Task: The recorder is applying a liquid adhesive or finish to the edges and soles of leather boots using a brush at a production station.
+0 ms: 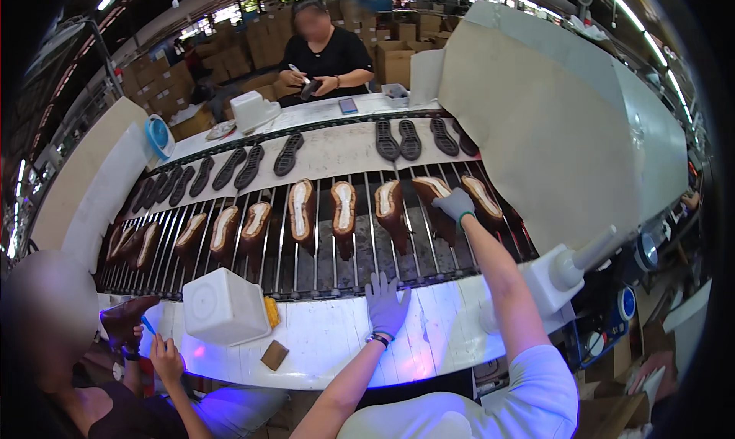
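My right hand (455, 204), in a grey glove, reaches over the conveyor of metal rods and is closed on a brown shoe upper (434, 188). That upper lies with its pale underside turned up, its far end beyond my fingers. Close by on the right is another brown upper (482, 197), and to the left lies one more upper (388, 200). My left hand (387, 306), also gloved, lies flat with fingers spread on the white table edge (429, 347). It holds nothing.
Black soles (288, 154) line the far belt. A white container (226, 307) and a brown pad (274, 355) sit on the near table; a white bottle (553, 277) stands right. One co-worker (325, 52) stands opposite; another at left brushes a brown shoe upper (126, 319).
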A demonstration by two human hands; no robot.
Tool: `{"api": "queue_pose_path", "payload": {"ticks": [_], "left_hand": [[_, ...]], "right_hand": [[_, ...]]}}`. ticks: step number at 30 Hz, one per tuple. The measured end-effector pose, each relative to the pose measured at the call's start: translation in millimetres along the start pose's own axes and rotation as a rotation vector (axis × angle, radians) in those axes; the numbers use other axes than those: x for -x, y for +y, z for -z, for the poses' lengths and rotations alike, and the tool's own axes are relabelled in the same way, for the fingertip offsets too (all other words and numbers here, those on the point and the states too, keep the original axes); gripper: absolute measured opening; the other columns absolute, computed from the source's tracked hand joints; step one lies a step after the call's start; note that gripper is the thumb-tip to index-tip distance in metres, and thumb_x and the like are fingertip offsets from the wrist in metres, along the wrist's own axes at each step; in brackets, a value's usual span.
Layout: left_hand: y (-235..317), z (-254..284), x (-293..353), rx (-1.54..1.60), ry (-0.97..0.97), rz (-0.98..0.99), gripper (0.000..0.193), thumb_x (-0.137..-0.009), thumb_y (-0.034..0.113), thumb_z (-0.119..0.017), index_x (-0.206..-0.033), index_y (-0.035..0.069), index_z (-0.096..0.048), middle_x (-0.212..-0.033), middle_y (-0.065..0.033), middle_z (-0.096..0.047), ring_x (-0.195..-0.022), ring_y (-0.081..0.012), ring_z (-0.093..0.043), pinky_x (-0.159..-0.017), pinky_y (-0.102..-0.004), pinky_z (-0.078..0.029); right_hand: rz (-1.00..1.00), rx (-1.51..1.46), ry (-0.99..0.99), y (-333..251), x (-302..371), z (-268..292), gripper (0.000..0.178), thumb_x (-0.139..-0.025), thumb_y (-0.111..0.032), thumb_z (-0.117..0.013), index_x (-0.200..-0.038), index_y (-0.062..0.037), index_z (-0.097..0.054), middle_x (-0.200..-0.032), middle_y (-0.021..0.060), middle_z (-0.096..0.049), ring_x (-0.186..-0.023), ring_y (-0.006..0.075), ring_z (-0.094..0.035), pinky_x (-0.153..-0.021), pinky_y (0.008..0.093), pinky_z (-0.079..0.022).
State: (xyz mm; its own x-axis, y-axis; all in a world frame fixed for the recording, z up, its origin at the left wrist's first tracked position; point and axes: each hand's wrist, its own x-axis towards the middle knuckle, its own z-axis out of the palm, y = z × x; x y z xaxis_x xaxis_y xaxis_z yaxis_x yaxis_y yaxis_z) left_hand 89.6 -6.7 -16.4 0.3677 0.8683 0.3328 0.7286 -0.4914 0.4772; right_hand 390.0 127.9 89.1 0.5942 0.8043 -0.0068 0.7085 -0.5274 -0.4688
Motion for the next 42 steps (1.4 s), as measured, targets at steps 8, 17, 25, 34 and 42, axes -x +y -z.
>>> {"api": "queue_pose_path", "payload": {"ticks": [8,17,25,34,42], "left_hand": [[28,35,2,1.053,-0.089,0.199,0.046,-0.097,0.027,-0.060,-0.133,0.000,-0.053,-0.140,-0.0137,-0.054,-0.128,-0.0268,-0.053,-0.106,-0.0335,-0.043],[65,91,49,1.954,-0.170,0.518,0.055,-0.097,0.041,-0.056,-0.135,0.003,-0.047,-0.125,-0.0108,-0.059,-0.117,-0.0255,-0.057,-0.108,-0.0432,-0.042],[19,86,128,0.418,0.263,-0.089,0.059,-0.092,0.024,-0.073,-0.141,0.003,-0.048,-0.138,-0.0090,-0.055,-0.123,-0.0230,-0.055,-0.106,-0.0376,-0.043],[65,115,154,0.112,0.041,-0.050,0.057,-0.101,0.033,-0.053,-0.149,0.007,-0.038,-0.151,-0.0130,-0.043,-0.137,-0.0299,-0.041,-0.117,-0.0431,-0.026],[81,97,142,-0.105,0.145,-0.371,0.062,-0.095,0.035,-0.060,-0.145,0.006,-0.041,-0.142,-0.0159,-0.049,-0.128,-0.0305,-0.050,-0.110,-0.0485,-0.036]], "right_hand": [[0.300,-0.632,-0.441,-5,161,118,0.073,-0.071,-0.041,-0.081,-0.125,0.0050,-0.062,-0.111,0.0140,-0.070,-0.098,0.0208,-0.066,-0.090,0.0322,-0.051],[0.182,-0.492,0.020,67,309,135,0.033,-0.085,-0.027,-0.074,-0.104,-0.0003,-0.071,-0.101,0.0087,-0.072,-0.092,0.0165,-0.068,-0.083,0.0328,-0.053],[-0.085,0.268,0.177,152,347,91,0.032,-0.082,-0.025,-0.075,-0.102,-0.0040,-0.060,-0.090,0.0138,-0.068,-0.091,0.0339,-0.067,-0.077,0.0435,-0.050],[-0.170,-0.355,0.136,172,359,84,0.030,-0.090,-0.020,-0.067,-0.112,0.0006,-0.066,-0.086,0.0099,-0.071,-0.069,0.0157,-0.060,-0.060,0.0286,-0.045],[-0.243,-1.181,-0.069,124,351,89,0.032,-0.102,-0.014,-0.052,-0.127,0.0037,-0.062,-0.086,0.0051,-0.069,-0.055,0.0029,-0.040,-0.048,0.0181,-0.028]]}}
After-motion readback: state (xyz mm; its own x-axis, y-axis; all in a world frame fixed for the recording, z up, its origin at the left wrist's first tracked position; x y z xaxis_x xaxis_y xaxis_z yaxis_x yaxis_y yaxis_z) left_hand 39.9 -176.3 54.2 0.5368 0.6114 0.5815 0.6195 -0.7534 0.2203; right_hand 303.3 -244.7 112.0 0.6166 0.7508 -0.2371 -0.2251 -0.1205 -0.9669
